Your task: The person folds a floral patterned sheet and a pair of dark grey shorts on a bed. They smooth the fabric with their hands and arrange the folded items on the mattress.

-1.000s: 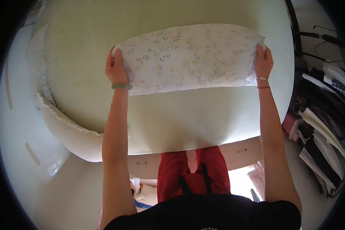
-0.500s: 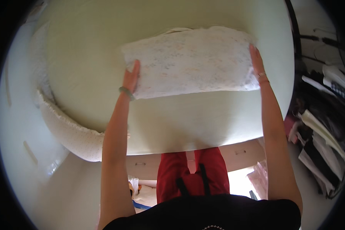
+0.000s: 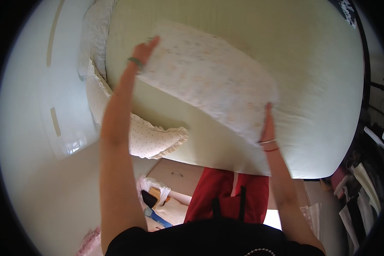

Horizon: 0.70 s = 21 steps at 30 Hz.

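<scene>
A white folded quilt [image 3: 209,74] with a faint floral print is held tilted above the bed, its left end farther from me than its right. My left hand [image 3: 147,49] grips its left edge, a green bangle on the wrist. At the lower right end, my right hand [image 3: 267,123] presses against the quilt's side, fingers partly hidden by it; a pale bracelet and a red cord circle that wrist. Motion blurs the quilt a little. Beneath it spreads the pale green bed sheet [image 3: 315,85].
A dotted pillow with a frilled edge [image 3: 158,137] lies at the bed's near left corner, with a patterned pillow [image 3: 94,38] beyond it. A drawer [image 3: 179,168] is under the bed. Bagged items [image 3: 162,202] lie low at left. Hanging clothes [image 3: 365,187] crowd the right.
The quilt has turned from nearly level to slanting, its left end moving away and its right end toward me. Both hands have moved with it. The whole view has shifted toward the left.
</scene>
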Each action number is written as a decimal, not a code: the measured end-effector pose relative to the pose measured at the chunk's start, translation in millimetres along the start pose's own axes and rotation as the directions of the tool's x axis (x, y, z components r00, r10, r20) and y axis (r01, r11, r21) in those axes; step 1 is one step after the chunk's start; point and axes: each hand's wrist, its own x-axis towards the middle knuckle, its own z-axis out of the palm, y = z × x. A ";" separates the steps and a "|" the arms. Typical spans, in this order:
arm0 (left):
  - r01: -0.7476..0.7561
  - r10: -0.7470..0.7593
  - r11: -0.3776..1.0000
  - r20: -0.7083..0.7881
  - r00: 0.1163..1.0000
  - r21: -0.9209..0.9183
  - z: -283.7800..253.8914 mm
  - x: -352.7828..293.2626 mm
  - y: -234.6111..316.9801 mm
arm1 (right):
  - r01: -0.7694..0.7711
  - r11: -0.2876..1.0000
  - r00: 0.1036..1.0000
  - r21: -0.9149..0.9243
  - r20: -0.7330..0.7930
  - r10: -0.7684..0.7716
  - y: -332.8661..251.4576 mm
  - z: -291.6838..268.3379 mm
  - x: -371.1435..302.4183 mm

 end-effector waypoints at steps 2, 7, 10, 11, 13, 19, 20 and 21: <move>0.074 -0.090 0.988 -0.113 0.989 -0.137 -52.3 -3.5 -10.0 | -0.194 0.936 0.981 0.293 0.076 0.179 12.3 88.6 -21.2; 0.067 -0.074 0.997 -0.528 0.846 -0.033 -99.6 8.8 -52.9 | -0.278 0.911 0.958 0.304 0.015 0.287 122.6 192.3 -21.5; 0.216 -0.050 0.941 -0.525 0.850 0.259 -36.4 -3.8 -95.7 | -0.418 0.897 0.906 0.142 -0.014 0.424 182.3 197.7 -19.1; 0.281 -0.200 0.949 -0.415 0.888 0.143 21.6 -21.1 -64.3 | -0.428 0.899 0.897 0.090 -0.080 0.435 195.2 183.1 -11.0; 0.281 -0.258 0.958 -0.249 0.933 0.061 120.6 -80.1 -14.7 | -0.458 0.877 0.889 -0.147 -0.071 0.452 204.5 149.0 -5.6; -0.022 -0.025 0.986 -0.275 0.961 -0.166 202.6 -249.7 91.2 | -0.019 0.866 0.984 -0.499 -0.163 -0.072 140.1 147.8 -3.6; -0.082 0.037 0.983 -0.257 0.966 -0.166 200.9 -258.9 95.1 | 0.069 0.826 0.978 -0.560 -0.124 -0.166 131.1 157.4 5.5; -0.012 -0.075 0.967 -0.332 0.940 -0.254 201.9 -263.2 91.9 | 0.093 0.806 0.982 -0.585 -0.081 -0.172 122.4 166.9 14.1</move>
